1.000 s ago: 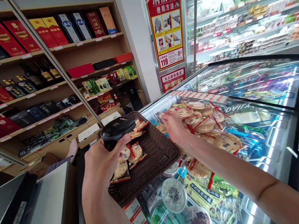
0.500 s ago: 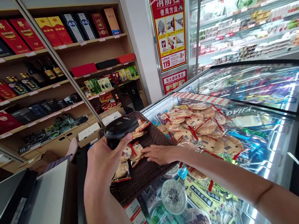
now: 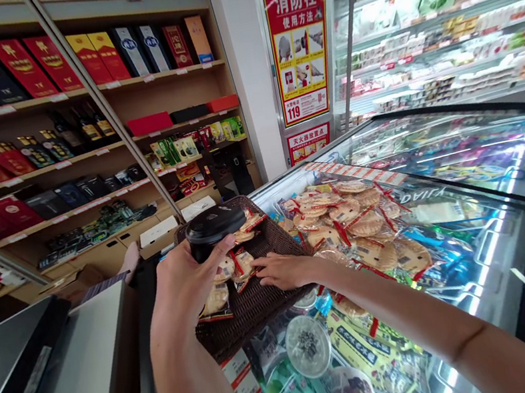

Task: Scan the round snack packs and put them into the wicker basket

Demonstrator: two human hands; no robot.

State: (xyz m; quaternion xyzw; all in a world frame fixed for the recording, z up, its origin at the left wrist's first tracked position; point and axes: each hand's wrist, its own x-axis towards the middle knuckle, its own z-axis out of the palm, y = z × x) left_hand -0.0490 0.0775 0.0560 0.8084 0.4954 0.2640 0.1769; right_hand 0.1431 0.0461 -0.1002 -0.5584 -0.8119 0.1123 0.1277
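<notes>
My left hand (image 3: 192, 273) is closed around a black handheld barcode scanner (image 3: 214, 224), its rounded head tilted over a dark brown woven basket (image 3: 255, 303). Inside the basket lie several clear packets of round, flat biscuits with red edges. One biscuit packet (image 3: 243, 264) lies under the scanner, and my right hand (image 3: 283, 270) reaches in from the right with its fingertips at that packet's edge. The right fingers look stretched out; the thumb is hidden. Another biscuit packet (image 3: 217, 299) sits by my left wrist.
The basket rests on a glass-topped freezer (image 3: 503, 208) holding ice creams. A heap of biscuit packets (image 3: 353, 221) lies right of the basket. A white counter with a black device (image 3: 29, 373) stands at left. Shelves of boxes (image 3: 61, 62) and a refrigerated display (image 3: 445, 22) stand behind.
The view has shifted very slightly. Both hands, the scanner and the packets keep nearly the same places relative to the basket.
</notes>
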